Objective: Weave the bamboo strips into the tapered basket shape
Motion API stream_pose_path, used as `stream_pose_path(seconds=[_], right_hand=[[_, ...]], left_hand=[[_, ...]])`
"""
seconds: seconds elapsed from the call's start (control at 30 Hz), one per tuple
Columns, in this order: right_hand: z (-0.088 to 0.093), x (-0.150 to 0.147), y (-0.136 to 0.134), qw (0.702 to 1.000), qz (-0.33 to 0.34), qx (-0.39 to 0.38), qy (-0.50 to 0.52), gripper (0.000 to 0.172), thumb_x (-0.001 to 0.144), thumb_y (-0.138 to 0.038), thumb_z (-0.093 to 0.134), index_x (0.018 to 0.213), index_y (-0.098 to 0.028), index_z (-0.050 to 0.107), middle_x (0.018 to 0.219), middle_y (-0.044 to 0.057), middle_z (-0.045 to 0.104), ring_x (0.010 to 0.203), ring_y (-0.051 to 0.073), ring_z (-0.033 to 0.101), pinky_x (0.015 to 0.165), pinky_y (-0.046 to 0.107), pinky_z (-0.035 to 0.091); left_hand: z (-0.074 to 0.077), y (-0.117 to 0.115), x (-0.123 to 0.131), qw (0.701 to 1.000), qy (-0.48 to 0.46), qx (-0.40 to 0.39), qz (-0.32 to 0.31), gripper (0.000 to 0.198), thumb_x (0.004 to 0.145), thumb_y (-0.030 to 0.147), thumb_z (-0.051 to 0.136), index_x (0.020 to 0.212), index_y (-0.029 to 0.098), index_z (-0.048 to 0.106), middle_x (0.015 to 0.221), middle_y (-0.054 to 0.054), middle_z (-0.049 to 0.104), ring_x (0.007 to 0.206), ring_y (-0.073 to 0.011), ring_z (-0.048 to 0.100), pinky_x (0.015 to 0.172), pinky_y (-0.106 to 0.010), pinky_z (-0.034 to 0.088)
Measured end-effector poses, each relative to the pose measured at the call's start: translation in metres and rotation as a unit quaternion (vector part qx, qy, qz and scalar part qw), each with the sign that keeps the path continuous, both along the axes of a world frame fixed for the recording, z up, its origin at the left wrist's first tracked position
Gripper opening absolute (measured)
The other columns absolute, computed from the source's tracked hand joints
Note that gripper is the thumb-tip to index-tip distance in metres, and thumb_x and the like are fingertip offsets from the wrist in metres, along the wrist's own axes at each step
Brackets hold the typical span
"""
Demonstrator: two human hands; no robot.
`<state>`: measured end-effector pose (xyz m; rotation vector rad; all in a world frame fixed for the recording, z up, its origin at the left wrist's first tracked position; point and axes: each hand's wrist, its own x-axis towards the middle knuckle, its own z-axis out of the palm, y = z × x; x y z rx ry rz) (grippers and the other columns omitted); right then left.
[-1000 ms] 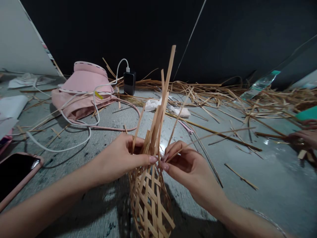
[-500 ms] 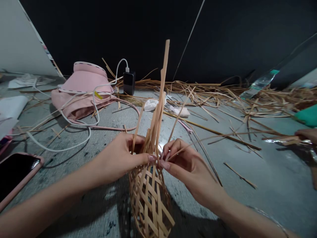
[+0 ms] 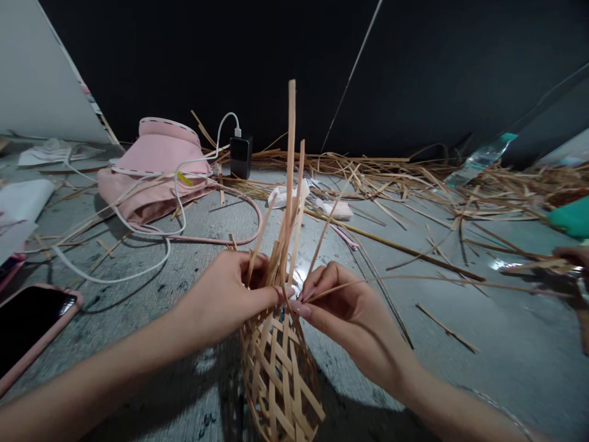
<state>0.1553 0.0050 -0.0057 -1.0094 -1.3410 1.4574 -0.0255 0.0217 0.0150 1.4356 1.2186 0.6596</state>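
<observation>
A woven basket (image 3: pixel 281 374) of flat tan strips stands in front of me, its strips gathered at a narrow neck and sticking upward. My left hand (image 3: pixel 239 287) is closed round that neck, thumb across the front and fingers behind, partly hidden by the strips. At the neck's right side my right hand (image 3: pixel 343 304) pinches a thin strip (image 3: pixel 414 277) between thumb and fingertips. This strip runs out to the right past the hand. The thumbs of both hands lie close together at the neck.
A pink sun visor (image 3: pixel 161 159) with a white cable, a black power bank (image 3: pixel 240 156) and a phone (image 3: pixel 34 331) lie left. Loose strips (image 3: pixel 391 178) cover the back along the dark wall. A plastic bottle (image 3: pixel 481 161) and another person's hand (image 3: pixel 573 255) are at right.
The upright strips have swung left and spread apart a little. The thin strip's far part has dropped lower on the right. Both hands stay at the neck, and the other person's hand has shifted slightly.
</observation>
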Motion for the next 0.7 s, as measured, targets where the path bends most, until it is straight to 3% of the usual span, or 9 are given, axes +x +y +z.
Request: stream_pose_path(seconds=[0.27, 0.57, 0.7], right_hand=[[0.0021, -0.0009, 0.0021, 0.999, -0.016, -0.031, -0.020, 0.030, 0.068, -0.026, 0.081, 0.069, -0.020, 0.051, 0.077, -0.002, 0.058, 0.074, 0.011, 0.061, 0.074, 0.026, 0.054], [0.0011, -0.0039, 0.0003, 0.999, -0.012, 0.007, -0.040, 0.025, 0.078, -0.033, 0.071, 0.076, -0.022, 0.050, 0.086, 0.003, 0.061, 0.086, 0.018, 0.065, 0.087, 0.039, 0.055], [0.0000, -0.0040, -0.0015, 0.998, -0.022, 0.019, -0.063, 0.024, 0.078, -0.031, 0.072, 0.074, -0.022, 0.050, 0.084, 0.004, 0.066, 0.081, 0.018, 0.067, 0.081, 0.037, 0.055]], left_hand=[[-0.0012, 0.0014, -0.0005, 1.000, 0.004, 0.009, -0.012, 0.016, 0.073, 0.031, 0.065, 0.074, 0.016, 0.067, 0.073, -0.004, 0.067, 0.075, -0.0216, 0.063, 0.067, -0.031, 0.048], [-0.0010, 0.0011, -0.0005, 1.000, 0.007, 0.018, 0.004, 0.013, 0.074, 0.030, 0.064, 0.073, 0.018, 0.059, 0.072, -0.002, 0.064, 0.077, -0.0212, 0.063, 0.068, -0.030, 0.049], [0.0018, 0.0012, -0.0002, 0.999, 0.021, 0.027, -0.005, 0.013, 0.073, 0.029, 0.063, 0.072, 0.018, 0.056, 0.070, 0.000, 0.062, 0.070, -0.0187, 0.060, 0.065, -0.029, 0.047]])
